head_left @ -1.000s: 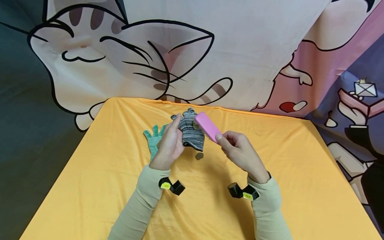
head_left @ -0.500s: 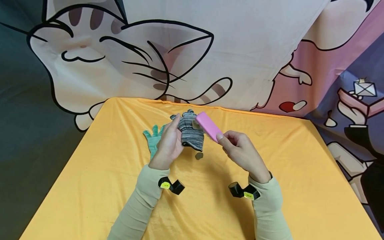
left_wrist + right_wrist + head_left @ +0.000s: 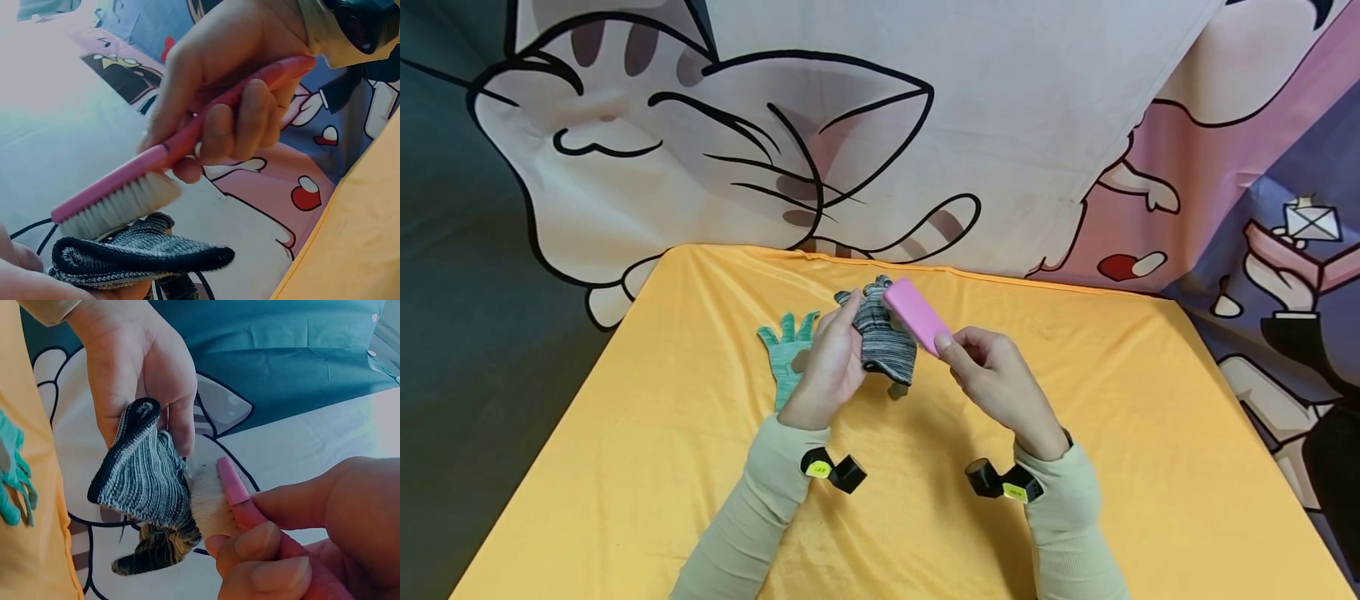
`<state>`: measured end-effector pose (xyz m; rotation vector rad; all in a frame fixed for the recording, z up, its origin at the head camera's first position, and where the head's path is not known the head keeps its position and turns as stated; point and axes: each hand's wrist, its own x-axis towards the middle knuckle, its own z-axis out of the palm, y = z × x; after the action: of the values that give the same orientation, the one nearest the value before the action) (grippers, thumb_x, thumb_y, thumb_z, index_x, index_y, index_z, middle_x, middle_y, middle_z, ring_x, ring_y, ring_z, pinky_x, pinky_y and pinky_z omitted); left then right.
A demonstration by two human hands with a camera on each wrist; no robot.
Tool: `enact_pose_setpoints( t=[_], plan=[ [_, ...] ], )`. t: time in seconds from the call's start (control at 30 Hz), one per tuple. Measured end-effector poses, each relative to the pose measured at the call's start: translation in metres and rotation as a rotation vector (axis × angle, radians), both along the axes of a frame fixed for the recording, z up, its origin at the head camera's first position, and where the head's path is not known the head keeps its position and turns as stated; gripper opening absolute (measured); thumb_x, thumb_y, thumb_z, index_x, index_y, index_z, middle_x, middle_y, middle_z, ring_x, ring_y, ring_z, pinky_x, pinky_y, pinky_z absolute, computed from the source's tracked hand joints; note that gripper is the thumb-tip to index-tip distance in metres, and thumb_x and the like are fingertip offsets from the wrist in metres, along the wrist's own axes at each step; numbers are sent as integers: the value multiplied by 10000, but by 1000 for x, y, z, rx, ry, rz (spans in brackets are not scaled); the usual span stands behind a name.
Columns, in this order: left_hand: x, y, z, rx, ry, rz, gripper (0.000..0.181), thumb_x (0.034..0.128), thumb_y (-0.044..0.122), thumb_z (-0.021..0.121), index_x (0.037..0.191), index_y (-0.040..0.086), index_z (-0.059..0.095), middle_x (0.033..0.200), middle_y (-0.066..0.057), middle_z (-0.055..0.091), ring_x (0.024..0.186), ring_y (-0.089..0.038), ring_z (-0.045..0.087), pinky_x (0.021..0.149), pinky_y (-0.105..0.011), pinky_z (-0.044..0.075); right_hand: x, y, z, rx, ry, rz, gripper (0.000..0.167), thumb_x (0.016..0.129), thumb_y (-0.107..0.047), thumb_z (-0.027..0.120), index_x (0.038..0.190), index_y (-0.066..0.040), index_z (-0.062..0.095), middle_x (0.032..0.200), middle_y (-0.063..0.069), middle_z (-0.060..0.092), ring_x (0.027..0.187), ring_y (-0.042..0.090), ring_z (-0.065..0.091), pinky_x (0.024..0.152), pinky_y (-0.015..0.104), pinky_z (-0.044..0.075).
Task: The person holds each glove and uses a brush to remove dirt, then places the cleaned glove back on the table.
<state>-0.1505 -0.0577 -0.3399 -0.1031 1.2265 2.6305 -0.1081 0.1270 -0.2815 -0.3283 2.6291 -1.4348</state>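
Observation:
My left hand [image 3: 833, 358] holds a grey-and-black striped knit glove [image 3: 889, 348] above the table. Its dark-edged cuff faces me, and the fingers beneath the glove are partly hidden. With my right hand [image 3: 1000, 379] I grip a pink brush [image 3: 916, 315] by its handle. In the left wrist view, the brush's white bristles [image 3: 119, 206] face down against the knit glove [image 3: 144, 259]. The right wrist view also has the bristles [image 3: 209, 500] touching the glove's side [image 3: 147, 478].
A green glove [image 3: 784, 354] with a brownish patch lies on the yellow tablecloth [image 3: 910, 517], left of my left hand. Below the knit glove a small brown-grey patch [image 3: 897, 391] shows. A cat-print cloth [image 3: 1015, 150] hangs behind the table's far edge.
My left hand and the knit glove have shifted slightly right and toward me, uncovering more of the green glove. The brush has moved slightly left.

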Motion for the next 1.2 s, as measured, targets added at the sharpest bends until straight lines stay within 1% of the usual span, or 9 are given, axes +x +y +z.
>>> enact_pose_setpoints(
  t=[0.13,0.37,0.5,0.6,0.7,0.77,0.9,1.0,1.2],
  plan=[
    [0,-2,3,-29,-18,15,620,988,338,386,1462,79,82,1527,17,-137,1383,-139,-103,1112,-340,-83,0,1,1,20,2,4,217,957,-199,497,867,-42,615,603,38,454,492,113,381,444,220,309],
    [-1,-5,4,-5,-2,4,610,991,351,367,1461,83,83,1537,16,-82,1387,-124,-75,1122,-315,-39,0,3,3,29,-5,6,215,957,-194,497,870,-36,614,607,39,450,503,116,384,453,224,316],
    [0,-6,3,32,37,-3,544,1000,336,344,1436,60,173,1518,-21,152,1386,-114,117,1119,-273,136,-2,5,0,24,-8,7,223,957,-198,496,865,-31,611,605,38,448,504,115,391,449,226,323],
    [0,-7,2,55,65,-5,461,1006,327,328,1362,36,303,1396,-51,367,1309,-118,322,1065,-265,285,-7,10,-9,15,-21,1,246,957,-242,498,866,-43,612,608,42,452,506,125,399,444,232,325],
    [0,-7,2,62,81,-14,435,1007,331,322,1310,21,358,1322,-78,429,1255,-146,402,1038,-291,334,-12,15,-20,10,-31,-3,287,948,-320,504,870,-67,616,615,47,462,509,137,410,441,240,332],
    [-1,-7,2,60,78,-18,439,1007,335,322,1305,15,361,1343,-88,411,1275,-156,377,1057,-304,308,-15,18,-25,2,-33,-5,317,935,-376,510,869,-85,618,620,51,466,512,142,416,440,242,336],
    [0,-6,1,24,35,-19,512,999,343,345,1376,6,265,1496,-68,196,1386,-161,142,1131,-350,93,-15,20,-28,-40,-15,13,363,920,-426,513,860,-82,610,611,68,465,504,146,419,425,250,343],
    [1,-3,0,21,24,-35,549,1001,333,345,1384,-41,224,1507,-108,158,1390,-195,125,1131,-372,86,-14,20,-28,-76,-4,29,376,916,-432,516,860,-71,603,600,78,460,494,151,416,413,254,342],
    [2,0,-1,29,36,-51,477,1008,324,323,1329,-27,286,1460,-71,263,1359,-142,218,1094,-282,223,-14,18,-27,-62,14,29,344,921,-410,519,864,-83,609,599,72,465,492,147,414,419,249,338]
  ],
)
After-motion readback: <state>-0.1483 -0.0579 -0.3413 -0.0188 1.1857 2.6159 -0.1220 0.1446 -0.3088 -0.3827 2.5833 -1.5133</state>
